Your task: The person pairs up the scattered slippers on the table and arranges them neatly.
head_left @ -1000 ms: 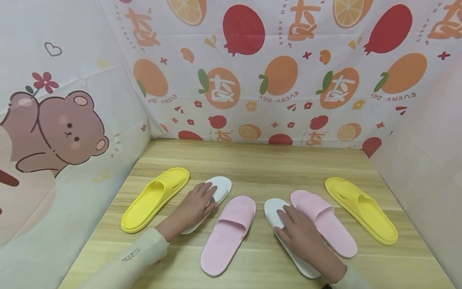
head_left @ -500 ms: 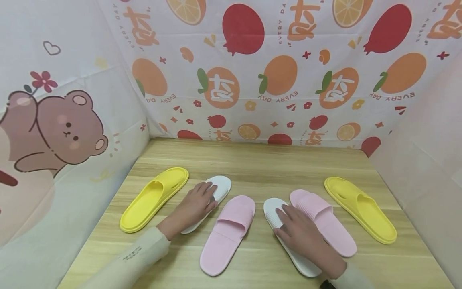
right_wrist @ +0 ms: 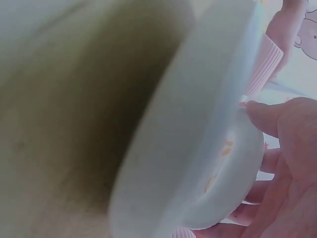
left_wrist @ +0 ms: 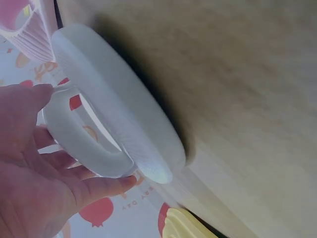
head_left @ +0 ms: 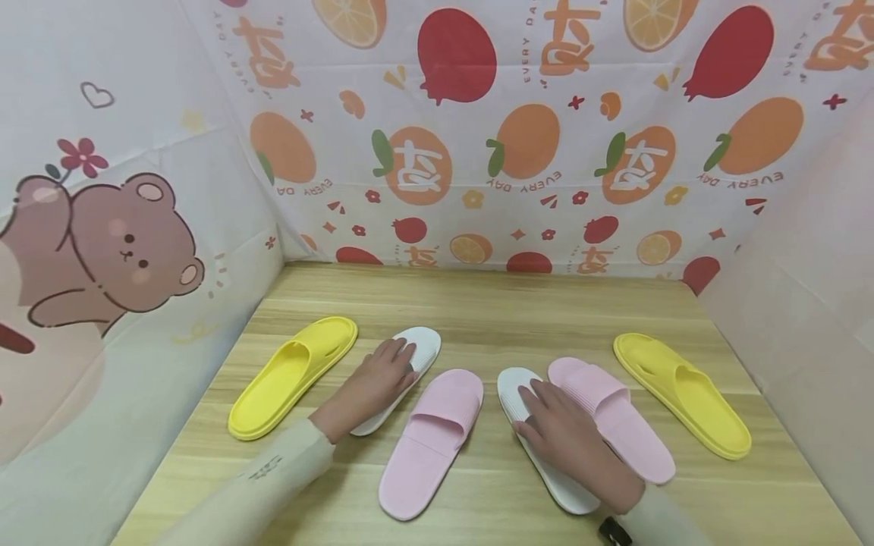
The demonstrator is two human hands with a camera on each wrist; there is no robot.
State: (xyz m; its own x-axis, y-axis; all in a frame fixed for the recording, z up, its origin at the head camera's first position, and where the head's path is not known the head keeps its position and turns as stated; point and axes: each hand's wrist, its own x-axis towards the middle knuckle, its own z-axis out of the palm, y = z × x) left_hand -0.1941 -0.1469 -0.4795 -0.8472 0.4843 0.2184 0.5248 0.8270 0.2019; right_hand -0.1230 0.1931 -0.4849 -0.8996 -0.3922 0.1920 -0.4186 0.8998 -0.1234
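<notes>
A: Take the central pink slide slipper (head_left: 426, 447) as our landmark. Where is the left hand (head_left: 377, 381)?

B: Just left of it and slightly beyond, over the left white slide slipper (head_left: 425, 349). The left wrist view shows the thumb at one edge of the strap and a finger at the other, so the hand holds that slipper across its strap.

A: And the right hand (head_left: 556, 428)?

B: To the right of the landmark, holding the right white slide slipper (head_left: 517, 394) the same way, thumb on one side of the strap and fingers curved along the other.

A: Are those soles raised off the wooden tabletop (head_left: 478, 311)?

B: I can't tell; the wrist views show dark shadow beneath both.

A: What else surrounds the landmark?

B: Farther right of it lies the other pink slide slipper (head_left: 638, 436). The left yellow slipper (head_left: 293, 379) is well to its left, the right yellow slipper (head_left: 683, 398) well to its right. Beyond it hangs a fruit-printed cloth (head_left: 471, 167).
</notes>
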